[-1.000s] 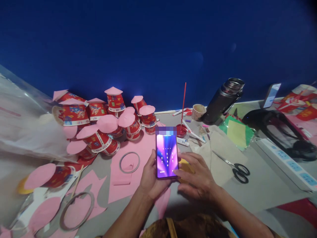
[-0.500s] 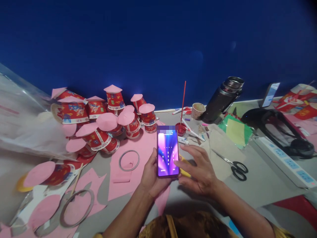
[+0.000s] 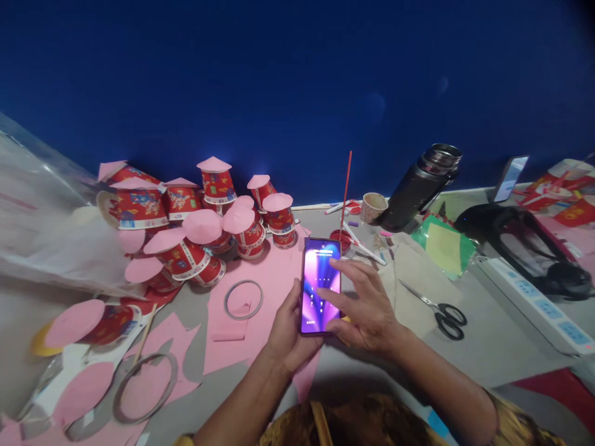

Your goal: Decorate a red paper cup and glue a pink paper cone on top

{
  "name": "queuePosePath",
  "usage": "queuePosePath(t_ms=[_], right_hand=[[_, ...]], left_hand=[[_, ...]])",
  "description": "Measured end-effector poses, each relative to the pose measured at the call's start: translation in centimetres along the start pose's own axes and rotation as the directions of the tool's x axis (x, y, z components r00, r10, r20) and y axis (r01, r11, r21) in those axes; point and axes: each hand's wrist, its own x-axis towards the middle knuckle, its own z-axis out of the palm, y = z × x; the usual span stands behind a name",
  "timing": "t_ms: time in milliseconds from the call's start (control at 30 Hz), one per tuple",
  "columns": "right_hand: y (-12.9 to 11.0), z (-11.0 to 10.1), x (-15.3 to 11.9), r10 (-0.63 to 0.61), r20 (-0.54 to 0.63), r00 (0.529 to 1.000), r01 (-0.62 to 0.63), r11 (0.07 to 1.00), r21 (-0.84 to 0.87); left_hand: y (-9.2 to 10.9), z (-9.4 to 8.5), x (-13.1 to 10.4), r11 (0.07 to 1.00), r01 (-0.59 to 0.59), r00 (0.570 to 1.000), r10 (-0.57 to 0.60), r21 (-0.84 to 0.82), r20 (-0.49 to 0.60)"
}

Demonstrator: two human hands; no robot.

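Observation:
A smartphone (image 3: 320, 310) with a lit purple keypad screen rests upright in my left hand (image 3: 289, 337), whose fingers wrap round its left side and lower back. My right hand (image 3: 372, 310) is over the phone's right side, fingers spread, with one fingertip at the keypad. Behind the phone lies pink paper (image 3: 274, 279), and on it a grey ring (image 3: 243, 300). To the right of my right hand are scissors (image 3: 439, 306) with black handles. A yellow thing is mostly hidden behind my right hand.
Several red paper cups (image 3: 216, 187) with pink cone tops stand at the back left. A black thermos (image 3: 416, 192), a small paper cup (image 3: 373, 207) and markers (image 3: 367, 248) are near the wall. At right lie a power strip (image 3: 534, 303) and a black headset-like object (image 3: 548, 248).
The phone and my left hand have shifted slightly right. My right hand has moved left across the screen, one finger now at the keypad's left side. The screen text differs.

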Motion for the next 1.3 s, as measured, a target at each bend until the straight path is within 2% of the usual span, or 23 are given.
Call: queuePosePath(t_ms=[133, 233, 500, 900, 1133, 1300], right_hand=[[0.2, -1.4, -1.1, 0.041, -0.054, 0.998, -0.042, 0.999, -0.013], [0.1, -1.9, -2.0, 0.059, -0.046, 0.997, -0.06, 0.998, -0.034], [-0.3, -0.7, -2.8, 0.038, 0.01, 0.999, -0.038, 0.999, -0.015], [0.1, -0.7, -2.3, 0.065, 0.014, 0.998, -0.065, 0.997, -0.029], [0.1, -1.5, -2.7, 0.069, -0.032, 0.997, -0.07, 0.997, -0.025], [-0.1, -1.8, -2.9, 0.06, -0.017, 0.998, -0.06, 0.998, -0.023]], left_hand=[[0.3, -0.6, -0.1, 0.998, 0.06, 0.998, -0.06, 0.032, 0.005], [0.4, -0.7, -0.1, 0.997, 0.064, 0.997, -0.066, 0.044, 0.035], [0.2, -0.1, 0.0, 0.999, 0.043, 0.997, -0.044, 0.012, 0.064], [0.2, -0.1, -0.1, 0.998, 0.056, 0.997, -0.055, 0.007, -0.051], [0.4, -0.2, -0.1, 0.998, 0.058, 0.998, -0.058, 0.019, -0.033], [0.4, 0.0, -0.1, 0.999, 0.049, 0.999, -0.049, 0.006, 0.023]])
